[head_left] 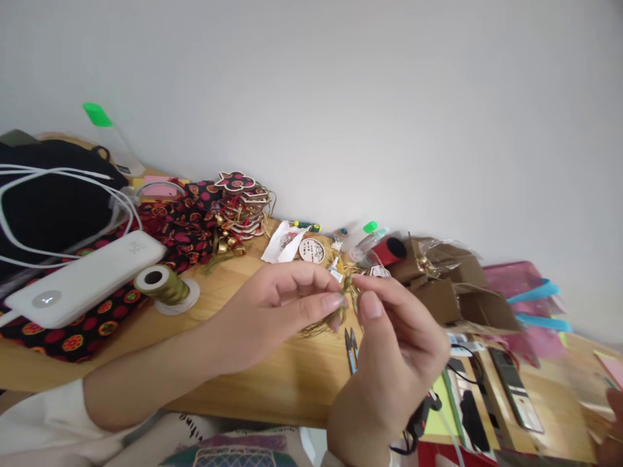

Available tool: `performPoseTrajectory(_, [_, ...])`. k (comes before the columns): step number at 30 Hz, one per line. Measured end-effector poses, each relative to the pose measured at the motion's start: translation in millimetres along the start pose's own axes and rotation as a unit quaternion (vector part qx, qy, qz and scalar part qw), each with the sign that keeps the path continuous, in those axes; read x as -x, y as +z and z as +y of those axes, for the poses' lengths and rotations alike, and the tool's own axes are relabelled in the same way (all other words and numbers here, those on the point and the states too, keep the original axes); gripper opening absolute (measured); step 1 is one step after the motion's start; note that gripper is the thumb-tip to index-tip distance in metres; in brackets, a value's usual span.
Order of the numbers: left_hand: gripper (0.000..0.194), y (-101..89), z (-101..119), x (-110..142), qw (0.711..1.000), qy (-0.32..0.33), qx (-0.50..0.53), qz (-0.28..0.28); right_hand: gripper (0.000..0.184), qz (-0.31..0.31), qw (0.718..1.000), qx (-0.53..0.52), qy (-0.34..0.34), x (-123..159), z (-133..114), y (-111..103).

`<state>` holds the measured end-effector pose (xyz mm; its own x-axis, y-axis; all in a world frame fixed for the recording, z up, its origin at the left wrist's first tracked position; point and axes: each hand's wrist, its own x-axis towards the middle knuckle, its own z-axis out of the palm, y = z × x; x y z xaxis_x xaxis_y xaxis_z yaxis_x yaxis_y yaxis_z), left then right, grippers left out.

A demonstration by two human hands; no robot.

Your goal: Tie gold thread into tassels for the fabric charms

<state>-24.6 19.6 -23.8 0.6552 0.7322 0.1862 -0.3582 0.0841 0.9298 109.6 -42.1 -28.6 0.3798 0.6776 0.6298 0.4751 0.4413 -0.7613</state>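
Through the head camera I see both hands meeting just below the centre of the frame. The left hand (pixel 277 308) has its thumb and forefinger closed on an olive thread bundle (pixel 346 290), whose loose strands hang beneath the fingertips. The right hand (pixel 399 344) has its fingers curled, with thumb and forefinger at the bundle's right side; I can't tell from here whether they grip it or only touch it.

I look for writing, and little of it resolves. The pale round tag (pixel 311 251), just above the hands, carries dark characters and a small line drawing, too small for me to read. A small white tube (pixel 334 267) below it shows blue printing I can't make out. On the white power bank (pixel 87 279) at the left I get a grey emblem near one end and a round grey spot with a white mark near the other; I can read no brand name. The clothing (pixel 192 425) at the bottom edge bears black lettering that I can't read with confidence.

A spool of olive thread (pixel 170 287) stands beside the power bank, on the wooden table (pixel 272 383). Blue-handled snips (pixel 351 350) lie by the right hand, and a dark phone (pixel 514 389) lies at the lower right, without a brand I can read.
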Motion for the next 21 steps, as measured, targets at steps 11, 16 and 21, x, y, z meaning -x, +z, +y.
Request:
performPoseTrajectory(11, [0.018, 0.1, 3.2, 0.3, 0.997, 0.023, -0.072, 0.016, 0.017, -0.034, 0.997, -0.058, 0.042, -0.3, -4.4, -0.5])
performPoseTrajectory(16, [0.014, 1.5, 2.2, 3.2, 0.980, 0.061, -0.172, 0.076, 0.015, -0.044, 0.997, -0.026, 0.058, -0.5, -4.7, -1.6])
performPoseTrajectory(21, [0.015, 1.0, 4.1, 4.5, 0.969, 0.090, -0.214, 0.084, 0.016, -0.046, 0.996, -0.030, 0.064, -1.0, -2.7, -3.7])
